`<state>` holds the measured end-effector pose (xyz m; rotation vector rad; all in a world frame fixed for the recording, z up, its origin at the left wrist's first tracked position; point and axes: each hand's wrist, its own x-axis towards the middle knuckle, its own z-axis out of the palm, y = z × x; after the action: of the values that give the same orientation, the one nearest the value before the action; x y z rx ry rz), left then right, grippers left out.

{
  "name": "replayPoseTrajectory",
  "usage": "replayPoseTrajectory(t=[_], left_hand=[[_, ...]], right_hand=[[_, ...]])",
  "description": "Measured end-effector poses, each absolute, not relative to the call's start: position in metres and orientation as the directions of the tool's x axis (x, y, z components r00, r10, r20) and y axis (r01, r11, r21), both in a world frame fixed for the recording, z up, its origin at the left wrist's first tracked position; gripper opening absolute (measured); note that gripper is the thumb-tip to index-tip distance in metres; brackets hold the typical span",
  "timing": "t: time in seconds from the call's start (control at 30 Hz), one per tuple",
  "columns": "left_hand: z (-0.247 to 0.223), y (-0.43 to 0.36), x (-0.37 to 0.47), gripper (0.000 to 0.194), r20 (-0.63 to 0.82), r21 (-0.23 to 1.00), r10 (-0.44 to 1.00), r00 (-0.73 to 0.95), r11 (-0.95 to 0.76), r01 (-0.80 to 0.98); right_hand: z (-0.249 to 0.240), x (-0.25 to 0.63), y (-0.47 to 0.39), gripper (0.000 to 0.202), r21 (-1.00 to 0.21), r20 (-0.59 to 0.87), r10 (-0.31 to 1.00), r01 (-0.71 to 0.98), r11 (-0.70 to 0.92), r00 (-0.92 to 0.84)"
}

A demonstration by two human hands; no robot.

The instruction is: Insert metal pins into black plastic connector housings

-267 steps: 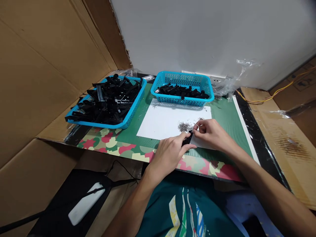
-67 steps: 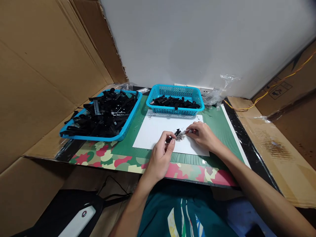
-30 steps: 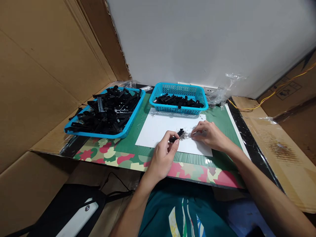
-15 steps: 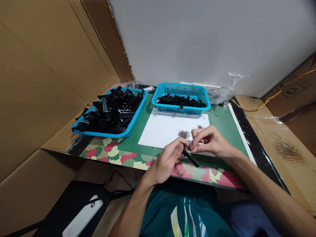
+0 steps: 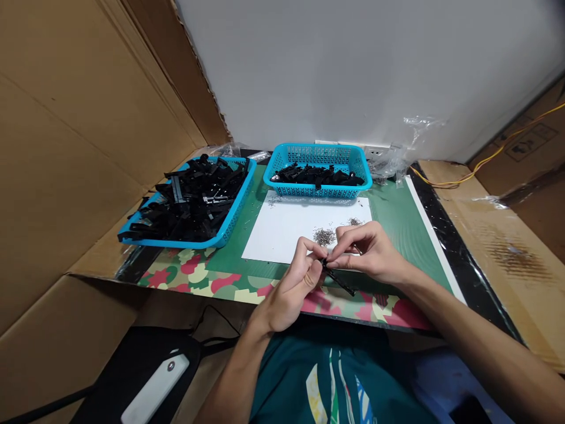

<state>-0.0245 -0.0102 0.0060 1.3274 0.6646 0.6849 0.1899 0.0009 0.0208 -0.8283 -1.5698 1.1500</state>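
Observation:
Between the thumb and fingers of my left hand [image 5: 293, 288] is one end of a slim black part [image 5: 342, 284], whose other end points down and to the right. My right hand [image 5: 368, 250] is pinched at the held end of that part, fingertips against those of my left hand; anything tiny in the pinch is too small to make out. A short metallic thing [image 5: 357, 249] shows under the curled right fingers. Just beyond the hands, a pile of tiny metal pieces [image 5: 324, 237] lies on a white sheet [image 5: 282, 227], with a smaller pile [image 5: 354, 222] beside it.
A blue basket [image 5: 233, 221] heaped with black parts stands at the left. Another blue basket [image 5: 318, 192] with fewer black parts is behind the sheet. Clear plastic bags [image 5: 388, 165] lie by the wall, cardboard [image 5: 494, 224] at the right. A white device [image 5: 154, 388] sits lower left.
The black part has turned in my left hand, and its held end now shows between the fingertips. My right fingertips have moved slightly left onto it. The whole view has shifted a little.

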Motion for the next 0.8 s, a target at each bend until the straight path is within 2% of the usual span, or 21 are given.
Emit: replayPoseTrajectory(t=[0.23,0.47,0.8], left_hand=[[0.0033,-0.0054,-0.0250,0.034,-0.095,0.973,0.743,0.663,0.210,-0.095],[0.0044,-0.0054,-0.0230,0.035,-0.150,0.962,0.739,0.656,0.263,-0.076],[0.0054,-0.0052,-0.0226,0.035,-0.142,0.961,0.727,0.672,0.264,-0.083]], right_hand=[[0.0188,0.1865,-0.0030,0.009,-0.903,0.414,0.876,0.016,0.430,-0.247],[0.0178,0.1852,-0.0035,0.017,-0.913,0.377,0.898,0.073,0.401,-0.226],[0.0145,0.1863,-0.0018,0.013,-0.903,0.400,0.879,0.052,0.427,-0.258]])
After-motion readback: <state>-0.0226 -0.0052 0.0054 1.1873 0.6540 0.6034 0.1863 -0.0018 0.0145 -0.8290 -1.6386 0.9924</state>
